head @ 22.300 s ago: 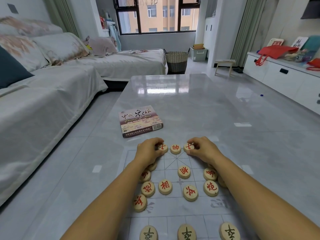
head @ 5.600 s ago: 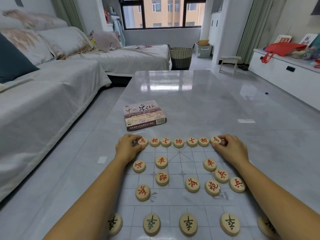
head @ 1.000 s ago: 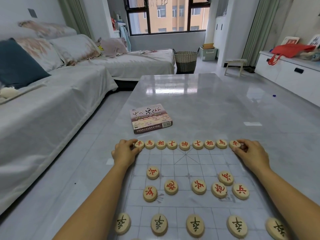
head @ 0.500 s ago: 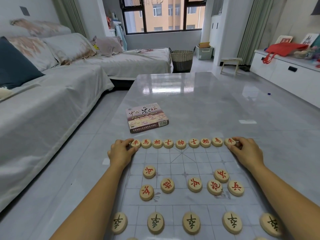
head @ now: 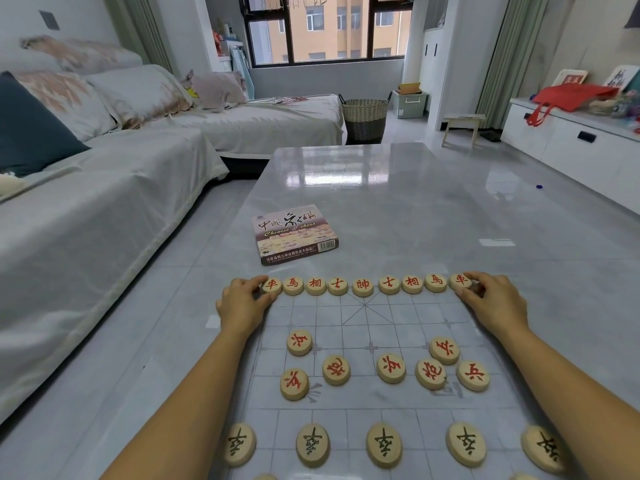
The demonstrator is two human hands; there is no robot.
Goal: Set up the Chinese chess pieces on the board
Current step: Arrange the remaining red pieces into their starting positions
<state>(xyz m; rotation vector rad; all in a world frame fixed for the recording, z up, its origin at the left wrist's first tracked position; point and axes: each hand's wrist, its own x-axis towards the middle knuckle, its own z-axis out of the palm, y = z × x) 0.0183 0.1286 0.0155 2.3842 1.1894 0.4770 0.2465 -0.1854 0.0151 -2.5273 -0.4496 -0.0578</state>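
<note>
**Clerk:** Surfaces first?

**Inspector:** 1 grey table, glossy. On its near end lies 1 clear gridded board. 1 chess box sits just beyond the board's far-left edge, apart from it.

**Clerk:** Hands?

**Inspector:** Both are at the far rank. The left hand pinches the left chariot between thumb and forefinger at the far-left corner. The right hand grasps the right chariot likewise at the far-right corner. Neither piece appears lifted.

**Clerk:** Piece count?

**Inspector:** The red back rank holds 9, nearly edge to edge along the far line. 7 loose red pieces lie mid-board, 5 soldiers and 2 cannons, off their points. The black soldiers number 5, in 1 row nearest the person. 2 more pieces just show at the bottom edge, unreadable.

**Clerk:** What governs the next move?

**Inspector:** In my judgement the back rank is finished and the 7 come next. They lie nearer the person than both hands, between the forearms, so each hand must draw back toward the body. The scatter's long axis runs left to right: 3 sit on the left half, closer to the left hand, and 4 on the right half, closer to the right hand. The left cannon and right cannon each fall to the hand on their side.
</note>
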